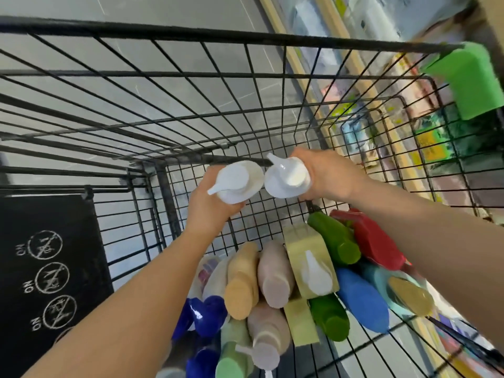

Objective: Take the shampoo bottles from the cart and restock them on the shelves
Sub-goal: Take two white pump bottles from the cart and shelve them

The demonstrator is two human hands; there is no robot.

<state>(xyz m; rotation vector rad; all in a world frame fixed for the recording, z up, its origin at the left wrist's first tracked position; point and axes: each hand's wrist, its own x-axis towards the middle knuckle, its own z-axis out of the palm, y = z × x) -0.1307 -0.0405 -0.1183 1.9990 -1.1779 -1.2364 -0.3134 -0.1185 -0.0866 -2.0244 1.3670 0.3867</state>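
Observation:
I look down into a black wire cart (191,85). My left hand (207,211) grips a white pump bottle (240,181) from below, its nozzle pointing left. My right hand (327,175) grips a second white pump bottle (287,177), nozzle pointing up-left. Both bottles are held upright above the cart's bottom, side by side and nearly touching. Beneath my arms lies a pile of shampoo bottles (272,282) in tan, pink, green, blue, red and teal, all on their sides.
A green plastic corner guard (469,80) caps the cart's far right corner. A black sign with crossed-out symbols (49,276) hangs at the left. Blurred shelves with products (381,64) run along the right. Grey floor shows through the wires.

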